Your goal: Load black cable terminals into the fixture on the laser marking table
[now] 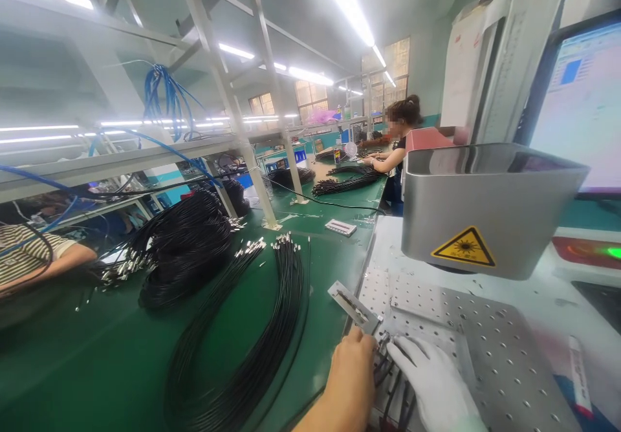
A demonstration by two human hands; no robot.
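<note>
Both hands sit at the front edge of the perforated metal plate, right under the grey laser hood with the yellow warning sticker. The left hand is bare and curled, fingertips pinching down on the ends of a few black cables. The right hand, in a white glove, lies flatter with fingers spread over the same cable ends, pressing them to the plate – looks like that keeps the tips lined up side by side. A small slotted metal fixture lies just beside the left fingertips, at the plate's corner.

The long bundle of black cables is fanned out on the green bench to the left, connector ends pointing away. A bigger coiled heap sits farther back. A co-worker works well down the line – another's arm rests at far left.
</note>
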